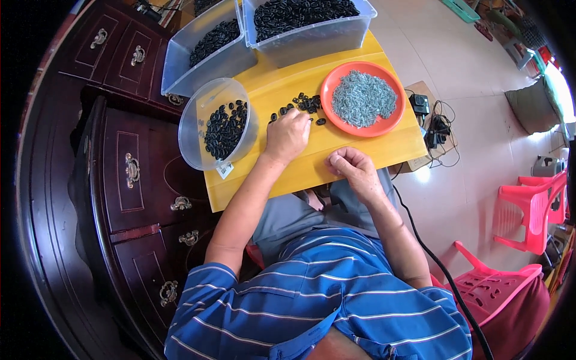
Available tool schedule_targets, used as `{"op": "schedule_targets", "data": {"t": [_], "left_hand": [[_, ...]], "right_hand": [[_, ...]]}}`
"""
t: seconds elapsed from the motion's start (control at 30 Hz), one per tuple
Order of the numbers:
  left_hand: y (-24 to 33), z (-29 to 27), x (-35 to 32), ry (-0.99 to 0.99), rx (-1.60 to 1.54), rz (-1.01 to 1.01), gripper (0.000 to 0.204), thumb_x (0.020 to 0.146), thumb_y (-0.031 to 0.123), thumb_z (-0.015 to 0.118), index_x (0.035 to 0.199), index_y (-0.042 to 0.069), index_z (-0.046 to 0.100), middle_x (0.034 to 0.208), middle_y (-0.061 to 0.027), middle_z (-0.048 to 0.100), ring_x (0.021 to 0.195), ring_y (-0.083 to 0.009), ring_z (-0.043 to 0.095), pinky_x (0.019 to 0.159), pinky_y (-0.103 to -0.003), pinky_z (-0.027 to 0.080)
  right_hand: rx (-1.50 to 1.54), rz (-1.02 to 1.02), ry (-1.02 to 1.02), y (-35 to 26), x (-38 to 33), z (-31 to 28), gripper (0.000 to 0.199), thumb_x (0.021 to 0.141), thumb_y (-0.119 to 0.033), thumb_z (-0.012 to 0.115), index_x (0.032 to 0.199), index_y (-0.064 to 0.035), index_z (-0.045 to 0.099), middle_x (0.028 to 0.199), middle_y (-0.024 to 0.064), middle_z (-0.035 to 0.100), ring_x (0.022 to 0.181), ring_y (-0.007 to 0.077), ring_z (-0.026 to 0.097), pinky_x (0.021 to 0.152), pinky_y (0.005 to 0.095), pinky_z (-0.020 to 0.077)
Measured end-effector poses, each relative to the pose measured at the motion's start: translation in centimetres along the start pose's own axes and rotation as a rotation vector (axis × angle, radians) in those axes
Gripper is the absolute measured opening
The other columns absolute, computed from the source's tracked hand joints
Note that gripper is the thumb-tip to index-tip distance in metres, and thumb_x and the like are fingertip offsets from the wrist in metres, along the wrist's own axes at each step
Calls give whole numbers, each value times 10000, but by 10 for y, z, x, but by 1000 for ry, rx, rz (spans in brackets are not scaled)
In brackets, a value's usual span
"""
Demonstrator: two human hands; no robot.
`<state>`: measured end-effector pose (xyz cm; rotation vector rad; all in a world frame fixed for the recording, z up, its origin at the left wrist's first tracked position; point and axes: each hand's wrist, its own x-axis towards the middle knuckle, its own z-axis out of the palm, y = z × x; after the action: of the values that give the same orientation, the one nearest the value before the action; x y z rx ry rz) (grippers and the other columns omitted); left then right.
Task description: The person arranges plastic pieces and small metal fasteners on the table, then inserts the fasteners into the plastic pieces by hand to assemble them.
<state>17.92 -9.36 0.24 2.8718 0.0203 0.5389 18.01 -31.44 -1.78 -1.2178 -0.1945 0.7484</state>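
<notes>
My left hand (287, 134) rests palm down on the yellow table (354, 150), its fingertips touching a small loose pile of black ring-shaped parts (303, 104). My right hand (354, 168) sits near the table's front edge with fingers curled together; what it pinches is too small to see. An orange plate (384, 127) heaped with small grey metal pieces (363, 98) stands just right of the black parts. A clear round bowl (195, 141) holding more black parts overhangs the table's left edge.
Two clear bins (180, 72) of black parts stand at the table's far side. Dark wooden drawers (129, 174) are on the left. Pink plastic chairs (528, 216) and a black cable (432, 252) are on the right, on the tiled floor.
</notes>
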Motion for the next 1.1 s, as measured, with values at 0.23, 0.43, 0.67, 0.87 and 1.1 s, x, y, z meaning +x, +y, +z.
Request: {"op": "schedule_targets", "data": {"t": [0.23,0.43,0.67,0.87,1.1], "left_hand": [[-3,-10,-11,31,-121,-42,183,857,212,754,986,88,715,935,-90,675,818,-327,695,713,-451,569],[-5,-17,-18,-4,-89,-102,236,840,231,779,1022,87,736,975,-95,680,874,-319,692,756,-434,569],[-2,-8,-16,-20,-117,-129,172,856,214,752,970,85,739,955,-103,670,853,-327,688,743,-445,566],[17,-12,-37,-67,-150,-133,124,886,187,713,964,90,720,932,-108,662,827,-343,682,720,-466,560],[45,-31,-90,10,-210,-60,149,855,89,744,996,48,720,891,-101,656,809,-316,677,697,-417,547]], "right_hand": [[-19,-36,-1,1,-1,0,202,1028,-227,646,1017,-31,693,933,3,701,820,61,600,766,229,479],[-29,-21,3,-2,-2,2,203,1029,-232,644,1022,-36,694,937,6,704,825,63,608,769,231,484],[10,-19,14,0,-4,3,200,1027,-230,648,1020,-36,694,940,5,708,826,62,607,768,231,483],[5,-23,3,2,-3,0,200,1027,-229,649,1035,-34,690,961,11,713,837,65,613,776,232,486],[64,-14,4,3,-3,-1,202,1030,-223,645,1043,-25,684,981,18,706,879,76,628,818,244,505]]}}
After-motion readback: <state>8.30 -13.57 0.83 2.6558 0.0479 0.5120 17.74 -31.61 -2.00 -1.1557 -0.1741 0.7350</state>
